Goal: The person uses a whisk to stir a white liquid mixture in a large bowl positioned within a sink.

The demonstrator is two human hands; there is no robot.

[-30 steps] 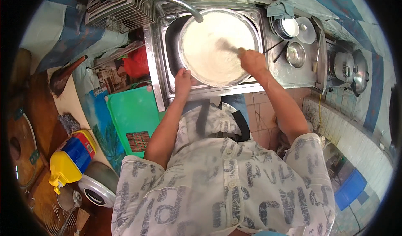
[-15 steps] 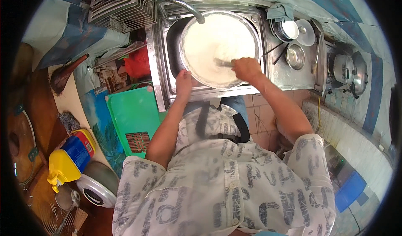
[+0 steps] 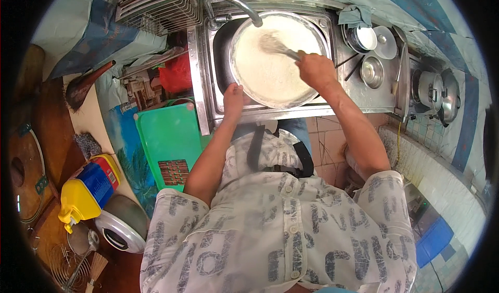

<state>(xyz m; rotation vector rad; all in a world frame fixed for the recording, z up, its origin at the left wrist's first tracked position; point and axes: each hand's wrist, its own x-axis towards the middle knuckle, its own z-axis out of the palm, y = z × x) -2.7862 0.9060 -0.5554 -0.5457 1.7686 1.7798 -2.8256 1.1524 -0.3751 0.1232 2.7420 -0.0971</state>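
Observation:
A wide round metal basin (image 3: pixel 240 80) sits over the sink, filled with a creamy off-white batter (image 3: pixel 278 80). My right hand (image 3: pixel 317 72) is closed round the handle of a whisk (image 3: pixel 283 49); its wire head, smeared by motion, dips into the batter on the far side of the middle. My left hand (image 3: pixel 233 101) holds the near left rim of the basin, thumb at the edge, with some fingers hidden. Above the basin's far left rim reaches a curved metal faucet (image 3: pixel 236 3).
Right of the sink, a small metal bowl (image 3: pixel 372 72) stands beside stacked bowls, a lid and a grey cloth (image 3: pixel 355 16). Lidded pots (image 3: pixel 430 91) are farther right. A green board (image 3: pixel 169 134), yellow jug (image 3: pixel 86 194) and wire rack (image 3: pixel 158 9) lie left.
My right hand has swung the whisk from the near middle of the batter to its far side. My left hand stays at the rim. The whole view has shifted slightly.

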